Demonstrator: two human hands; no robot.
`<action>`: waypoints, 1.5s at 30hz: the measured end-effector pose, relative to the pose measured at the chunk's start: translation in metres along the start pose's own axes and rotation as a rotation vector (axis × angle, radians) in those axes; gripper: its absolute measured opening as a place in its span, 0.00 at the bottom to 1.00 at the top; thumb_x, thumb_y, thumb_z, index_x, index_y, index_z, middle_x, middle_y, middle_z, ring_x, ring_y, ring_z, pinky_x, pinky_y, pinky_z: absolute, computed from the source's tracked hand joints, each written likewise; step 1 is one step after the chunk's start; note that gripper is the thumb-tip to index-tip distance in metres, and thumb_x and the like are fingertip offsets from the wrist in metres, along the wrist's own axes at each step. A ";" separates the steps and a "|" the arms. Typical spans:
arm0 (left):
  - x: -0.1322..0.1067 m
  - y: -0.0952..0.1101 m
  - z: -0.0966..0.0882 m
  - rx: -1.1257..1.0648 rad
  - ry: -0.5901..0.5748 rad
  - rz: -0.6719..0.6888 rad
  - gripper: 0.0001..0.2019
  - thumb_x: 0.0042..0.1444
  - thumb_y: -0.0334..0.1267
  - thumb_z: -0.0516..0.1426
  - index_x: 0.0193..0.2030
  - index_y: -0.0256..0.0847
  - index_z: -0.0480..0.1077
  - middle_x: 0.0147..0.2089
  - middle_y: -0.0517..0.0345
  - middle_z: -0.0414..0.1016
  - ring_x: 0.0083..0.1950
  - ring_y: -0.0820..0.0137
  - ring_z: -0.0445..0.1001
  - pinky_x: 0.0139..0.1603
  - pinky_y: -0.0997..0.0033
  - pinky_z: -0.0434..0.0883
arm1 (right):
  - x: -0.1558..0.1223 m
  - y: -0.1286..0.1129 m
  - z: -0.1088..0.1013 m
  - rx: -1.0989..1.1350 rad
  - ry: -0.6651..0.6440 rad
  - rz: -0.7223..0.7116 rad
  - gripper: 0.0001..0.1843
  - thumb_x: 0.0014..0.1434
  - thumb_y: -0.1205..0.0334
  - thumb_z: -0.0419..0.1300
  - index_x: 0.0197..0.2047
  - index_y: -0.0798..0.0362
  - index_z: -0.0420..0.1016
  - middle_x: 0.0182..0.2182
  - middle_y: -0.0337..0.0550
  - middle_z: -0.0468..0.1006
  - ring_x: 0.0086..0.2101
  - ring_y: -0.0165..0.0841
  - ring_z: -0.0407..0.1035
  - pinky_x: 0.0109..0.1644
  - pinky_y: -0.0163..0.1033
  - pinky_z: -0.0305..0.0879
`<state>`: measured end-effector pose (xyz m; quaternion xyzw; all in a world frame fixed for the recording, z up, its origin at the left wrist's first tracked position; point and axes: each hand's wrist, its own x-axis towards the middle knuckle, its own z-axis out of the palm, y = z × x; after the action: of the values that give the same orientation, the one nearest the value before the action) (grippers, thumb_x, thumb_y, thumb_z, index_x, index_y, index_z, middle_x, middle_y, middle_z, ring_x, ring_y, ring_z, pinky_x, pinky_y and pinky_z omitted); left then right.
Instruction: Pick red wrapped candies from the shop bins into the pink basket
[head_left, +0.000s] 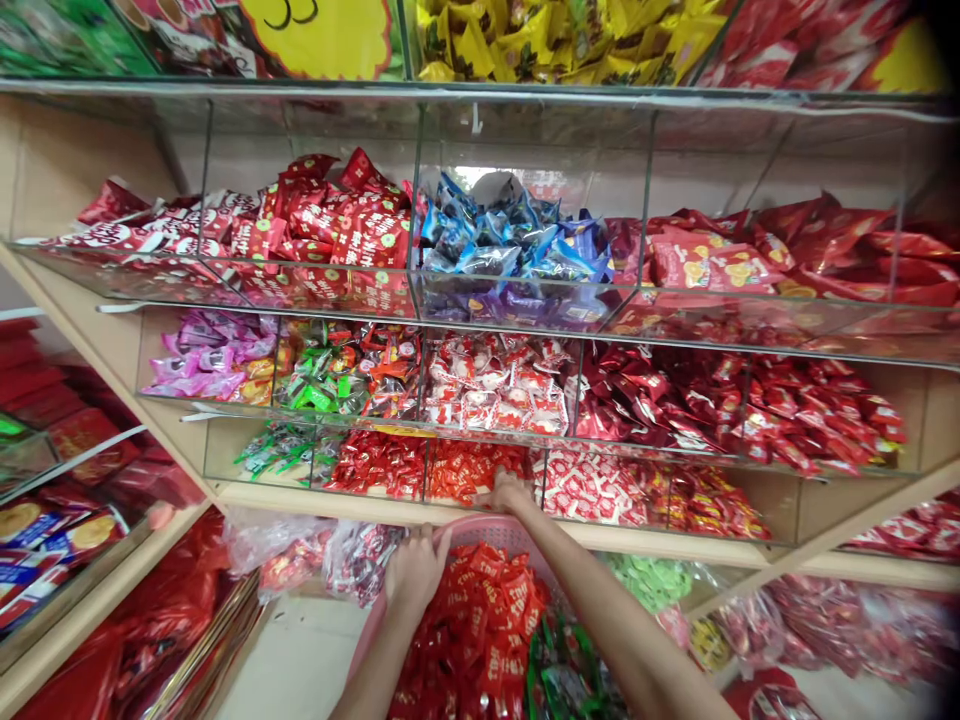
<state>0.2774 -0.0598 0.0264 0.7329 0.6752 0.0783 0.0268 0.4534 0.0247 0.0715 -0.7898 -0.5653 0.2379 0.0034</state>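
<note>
My left hand (415, 568) is closed on the rim of a pink plastic basket (501, 532) held low in front of me, filled with red candy packets (480, 620) and some green ones (559, 665). My right hand (508, 492) reaches over the basket's far rim into the lowest clear bin (480, 468) of red-wrapped candies. Its fingers are buried in the packets, so their grip is hidden.
Tiered clear acrylic bins hold candies: red packets (337, 225), blue ones (510, 245), pink (210, 350), green and mixed (330, 375), white-red (495, 390), dark red (735, 405). Bagged sweets (322, 555) lie on the wooden shelf below. Another shelf unit (67, 500) stands at left.
</note>
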 end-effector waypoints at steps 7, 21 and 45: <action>-0.001 0.000 -0.004 -0.013 -0.020 -0.007 0.29 0.60 0.53 0.34 0.47 0.37 0.68 0.42 0.44 0.74 0.39 0.63 0.75 0.36 0.68 0.67 | 0.001 0.006 -0.002 -0.014 -0.015 -0.045 0.28 0.46 0.61 0.60 0.52 0.57 0.64 0.48 0.56 0.72 0.50 0.44 0.66 0.47 0.42 0.62; 0.000 0.000 -0.002 -0.005 -0.019 -0.014 0.30 0.60 0.54 0.34 0.46 0.36 0.68 0.43 0.44 0.74 0.39 0.62 0.75 0.36 0.67 0.68 | 0.019 0.003 -0.004 -0.040 -0.028 0.021 0.31 0.45 0.62 0.62 0.53 0.59 0.65 0.51 0.60 0.70 0.50 0.44 0.67 0.46 0.42 0.65; 0.000 -0.002 0.001 -0.015 -0.004 0.009 0.30 0.60 0.53 0.34 0.48 0.36 0.67 0.42 0.44 0.75 0.37 0.62 0.75 0.35 0.66 0.68 | -0.010 0.022 -0.016 0.041 0.016 -0.127 0.19 0.48 0.56 0.60 0.43 0.54 0.70 0.40 0.48 0.76 0.39 0.35 0.71 0.35 0.33 0.61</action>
<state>0.2760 -0.0596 0.0252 0.7359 0.6713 0.0820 0.0331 0.4765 0.0122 0.0836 -0.7539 -0.6094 0.2423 0.0394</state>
